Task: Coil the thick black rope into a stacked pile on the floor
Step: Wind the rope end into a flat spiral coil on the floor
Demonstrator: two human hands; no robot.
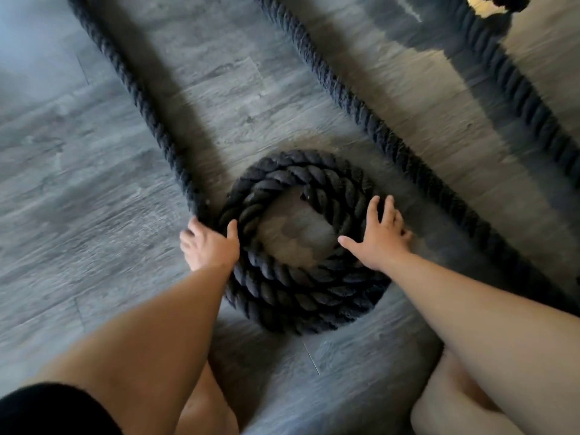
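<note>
thick black rope [298, 290] coiled in stacked rings on grey plank floor [78, 189], centre near. left grip [210, 246] curled round strand at coil's left edge. right grip [379, 237] spread wide, flat on coil's right side. loose lengths run far.

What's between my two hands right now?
In the head view, the coiled rope spans the gap between the left hand and right hand, with bare floor showing through its open centre.

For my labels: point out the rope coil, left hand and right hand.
rope coil [301, 306], head view, near rim
left hand [210, 246], head view, back of hand
right hand [381, 240], head view, back of hand
</note>
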